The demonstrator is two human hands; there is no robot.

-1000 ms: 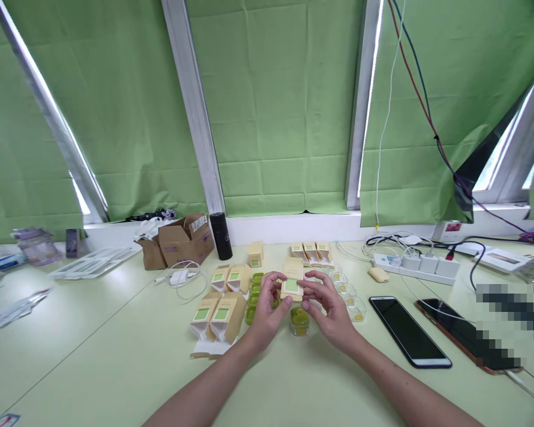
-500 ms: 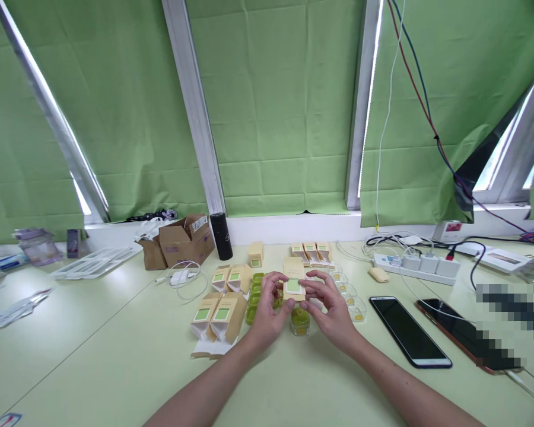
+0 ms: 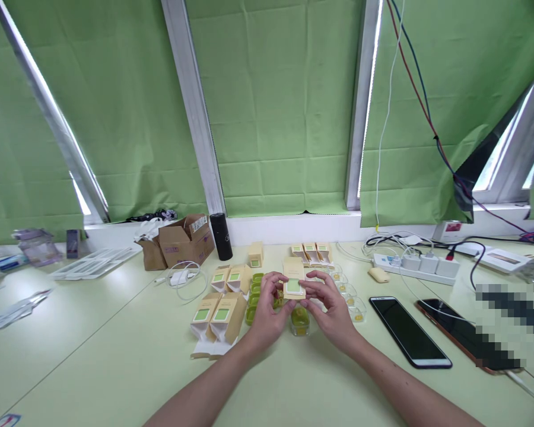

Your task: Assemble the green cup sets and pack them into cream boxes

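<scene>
Head view: hands curled inward; box between

Left forearm and right forearm, both bare, rise from the lower edge and converge centrally, wrists nearly straight. Left hand: fingers curled inward, left thumb opposed in a pinch. Right hand: a near mirror, fingers bent and directed leftward, right thumb angled up; the thumb tips lie near each other.
</scene>
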